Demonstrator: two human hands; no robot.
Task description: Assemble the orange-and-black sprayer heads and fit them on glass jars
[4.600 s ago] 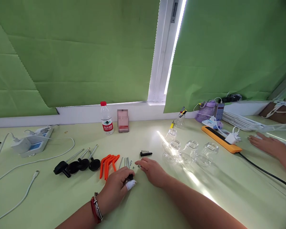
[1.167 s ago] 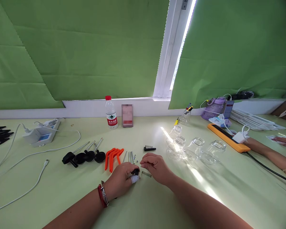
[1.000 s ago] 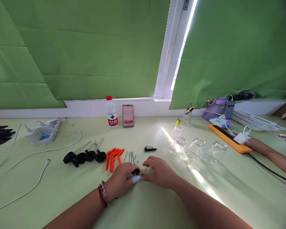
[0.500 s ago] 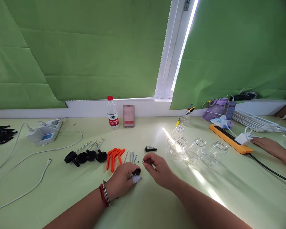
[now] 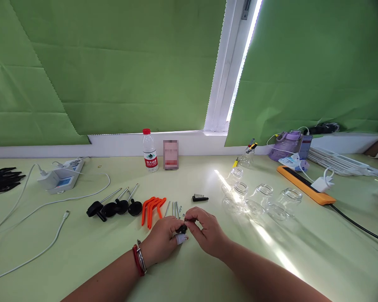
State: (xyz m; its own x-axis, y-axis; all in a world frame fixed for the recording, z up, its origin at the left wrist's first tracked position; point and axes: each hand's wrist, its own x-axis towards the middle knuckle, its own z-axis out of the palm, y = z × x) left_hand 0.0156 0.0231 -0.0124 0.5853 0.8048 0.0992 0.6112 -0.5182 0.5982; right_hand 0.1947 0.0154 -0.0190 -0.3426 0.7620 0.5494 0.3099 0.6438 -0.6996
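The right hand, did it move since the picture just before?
Yes: compared with the black piece lying beyond it, the right hand has its fingertips farther left, closer to the left hand.

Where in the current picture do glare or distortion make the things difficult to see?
Head view: a bright sun streak crosses the clear glass jars and washes out their edges; the wide lens seems to bend the scene; the pink box is pixelated.

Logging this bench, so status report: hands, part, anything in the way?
Left hand gripping small black part; right hand pinching at it. Black piece with spring beyond, nothing between hands and part.
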